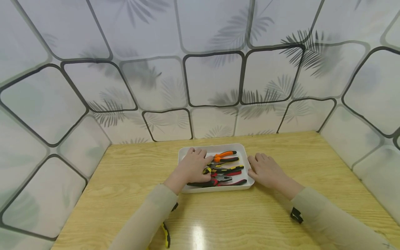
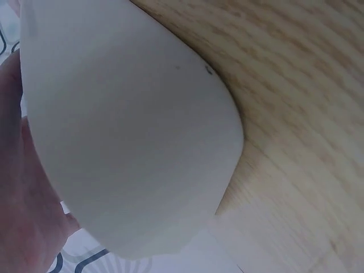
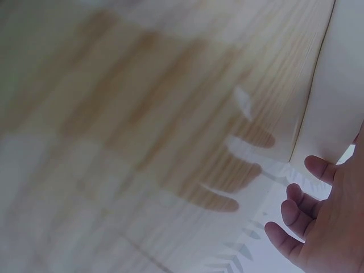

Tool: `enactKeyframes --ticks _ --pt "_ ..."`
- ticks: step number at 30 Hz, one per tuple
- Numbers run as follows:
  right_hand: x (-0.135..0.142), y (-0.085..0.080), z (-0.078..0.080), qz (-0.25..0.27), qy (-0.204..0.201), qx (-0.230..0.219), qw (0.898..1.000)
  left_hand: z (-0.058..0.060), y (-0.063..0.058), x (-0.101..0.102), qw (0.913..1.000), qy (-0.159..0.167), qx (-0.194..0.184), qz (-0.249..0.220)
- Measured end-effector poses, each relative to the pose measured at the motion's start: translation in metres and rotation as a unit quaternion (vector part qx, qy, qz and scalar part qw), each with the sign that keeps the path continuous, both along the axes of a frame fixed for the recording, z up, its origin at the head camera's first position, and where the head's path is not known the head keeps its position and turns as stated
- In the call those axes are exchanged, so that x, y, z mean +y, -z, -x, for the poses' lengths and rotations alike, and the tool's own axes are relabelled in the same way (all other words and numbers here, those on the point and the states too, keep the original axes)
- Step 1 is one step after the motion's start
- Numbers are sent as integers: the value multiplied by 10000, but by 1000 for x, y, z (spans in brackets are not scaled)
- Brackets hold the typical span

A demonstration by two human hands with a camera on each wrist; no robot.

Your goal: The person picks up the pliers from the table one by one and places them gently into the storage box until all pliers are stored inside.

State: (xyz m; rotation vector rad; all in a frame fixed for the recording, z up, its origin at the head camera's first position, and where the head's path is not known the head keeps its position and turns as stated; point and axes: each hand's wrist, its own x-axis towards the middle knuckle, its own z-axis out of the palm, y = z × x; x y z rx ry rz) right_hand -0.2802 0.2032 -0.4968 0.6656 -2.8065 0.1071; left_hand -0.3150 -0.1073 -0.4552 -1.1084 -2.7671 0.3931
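A white tray (image 1: pixel 215 188) holds several pliers. Orange-and-black pliers (image 1: pixel 222 156) lie toward its back, yellow-and-black pliers (image 1: pixel 229 170) across the middle, and red-and-black pliers (image 1: pixel 215 181) along the front. My left hand (image 1: pixel 194 166) reaches over the tray's left part with fingers spread above the pliers; its fingertips' undersides are hidden. In the left wrist view, the tray's outer wall (image 2: pixel 131 125) fills the middle, with that hand beyond its rim. My right hand (image 1: pixel 265 170) is at the tray's right edge, fingers loosely bent and nothing in them, thumb close to the wall.
A yellow-and-black handle (image 1: pixel 166 234) lies on the wooden table (image 1: pixel 237 222) near the front, partly covered by the left sleeve (image 1: pixel 147 215). Patterned white cloth walls (image 1: pixel 212 80) enclose the table at the back and both sides.
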Motion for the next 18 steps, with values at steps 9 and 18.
enactKeyframes --ticks 9,18 --pt "-1 -3 -2 -87 57 -29 9999 2 2 -1 9999 -122 -68 3" --pt "0 -2 -1 -104 30 32 9999 3 1 0 9998 -148 -96 -73"
